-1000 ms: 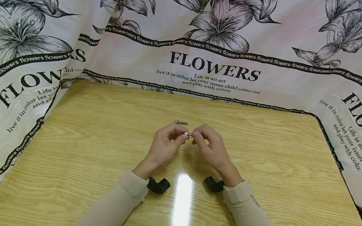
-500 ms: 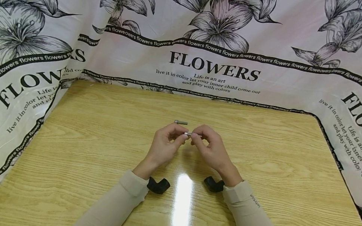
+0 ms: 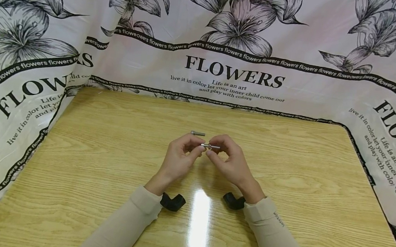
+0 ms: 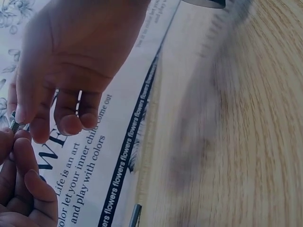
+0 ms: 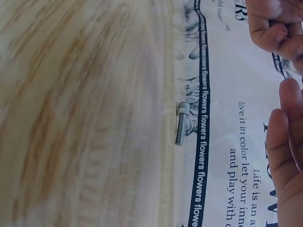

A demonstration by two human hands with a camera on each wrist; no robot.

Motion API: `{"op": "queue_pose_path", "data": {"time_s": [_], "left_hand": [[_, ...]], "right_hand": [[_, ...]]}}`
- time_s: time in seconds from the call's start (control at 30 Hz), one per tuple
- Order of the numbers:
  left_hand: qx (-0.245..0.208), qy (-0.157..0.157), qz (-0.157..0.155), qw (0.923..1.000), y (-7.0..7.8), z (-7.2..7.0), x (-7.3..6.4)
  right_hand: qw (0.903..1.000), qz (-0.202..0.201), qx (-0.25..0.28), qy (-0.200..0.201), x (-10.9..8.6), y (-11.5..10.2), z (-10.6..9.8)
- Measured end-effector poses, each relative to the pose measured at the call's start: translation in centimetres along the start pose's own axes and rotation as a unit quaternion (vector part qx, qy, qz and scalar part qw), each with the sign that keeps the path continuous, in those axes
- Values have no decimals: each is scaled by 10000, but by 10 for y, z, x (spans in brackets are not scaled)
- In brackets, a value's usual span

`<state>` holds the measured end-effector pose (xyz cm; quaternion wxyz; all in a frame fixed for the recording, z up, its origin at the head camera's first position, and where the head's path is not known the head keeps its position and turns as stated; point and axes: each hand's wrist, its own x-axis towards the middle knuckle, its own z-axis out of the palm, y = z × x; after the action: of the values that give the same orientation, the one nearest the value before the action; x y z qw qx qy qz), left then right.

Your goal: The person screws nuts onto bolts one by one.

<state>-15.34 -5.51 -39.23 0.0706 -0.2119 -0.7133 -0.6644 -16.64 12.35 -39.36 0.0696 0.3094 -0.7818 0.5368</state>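
Fingertips of my left hand (image 3: pixel 182 154) pinch the head end of a small silver bolt (image 3: pixel 216 147), held level above the table. A wider, nut-like ring shows on its shank. My right hand (image 3: pixel 232 160) has its index finger and thumb curled round that ring from either side, with the bolt's end running between them. In the left wrist view the bolt's thread (image 4: pixel 14 124) shows between the fingertips of both hands. A second silver bolt (image 3: pixel 198 133) lies on the table just beyond the left fingers; its round head and shank show in the right wrist view.
The wood-grain table (image 3: pixel 104 161) has a bright light reflection near its front. A white curtain (image 3: pixel 145 65) with black flowers and lettering stands along its back and sides. A black angled piece sits at each wrist, the left piece (image 3: pixel 172 202) beside the beige sleeve.
The right thumb and index finger have spread from a close pinch, so more of the bolt and its ring shows between them. The left hand and the lying bolt stay nearly where they were.
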Motion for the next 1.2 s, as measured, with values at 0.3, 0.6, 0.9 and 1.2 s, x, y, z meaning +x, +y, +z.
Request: {"op": "queue_pose_path", "data": {"time_s": [0.3,0.6,0.9,1.2], "left_hand": [[53,31,80,9999,-1,0,0],[20,44,116,9999,-1,0,0],[47,18,76,10000,-1,1,0],[29,14,65,10000,0,0,0]], "right_hand": [[9996,59,-281,10,2,1,1],[9999,33,-97,13,0,1,0],[9995,-128,-296,73,2,2,0],[9997,163,-157,42,0,0,0]]}}
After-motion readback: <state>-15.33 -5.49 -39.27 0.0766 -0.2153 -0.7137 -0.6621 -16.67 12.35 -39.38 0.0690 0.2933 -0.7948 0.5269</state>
